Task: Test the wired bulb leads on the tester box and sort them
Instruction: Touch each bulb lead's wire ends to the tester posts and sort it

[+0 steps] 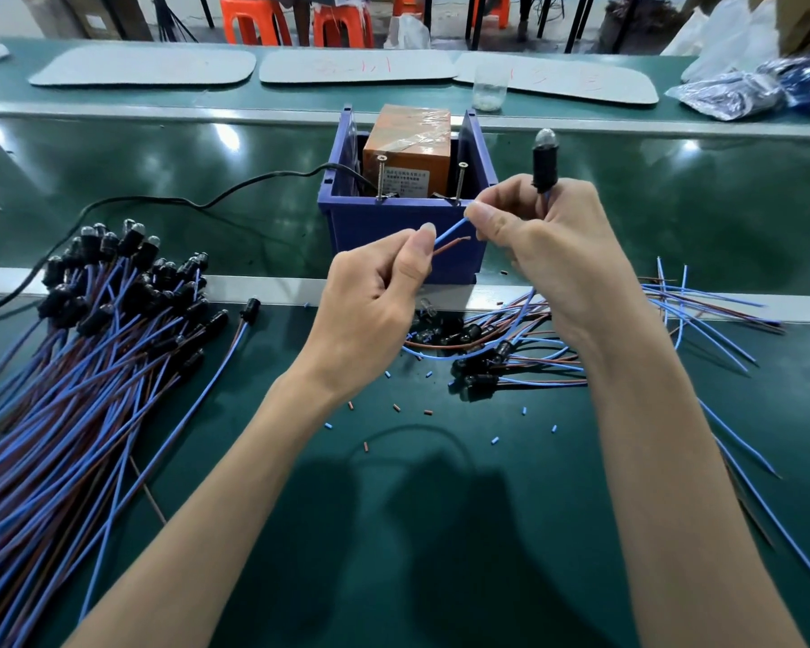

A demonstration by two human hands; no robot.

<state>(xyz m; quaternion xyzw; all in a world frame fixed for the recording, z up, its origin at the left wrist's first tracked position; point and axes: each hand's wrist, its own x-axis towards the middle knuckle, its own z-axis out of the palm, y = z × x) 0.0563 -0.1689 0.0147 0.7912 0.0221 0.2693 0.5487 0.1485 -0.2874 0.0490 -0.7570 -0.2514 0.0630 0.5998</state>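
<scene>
My right hand [548,240] grips a wired bulb lead [543,161] with its black socket and clear bulb pointing up. Its blue wire [450,233] runs between right thumb and forefinger toward my left hand [379,292], which pinches the blue and brown wire ends. Just behind both hands stands the tester box [394,222], a blue bin with an orange unit [408,147] and two upright screws [461,180] as contacts. The wire ends are in front of the box, apart from the screws.
A big pile of bulb leads [90,320] lies at the left and a smaller heap [510,353] at the right under my right wrist. Cut insulation bits [396,407] dot the green table. A black cable [197,203] runs left from the box. A clear cup [489,88] stands behind.
</scene>
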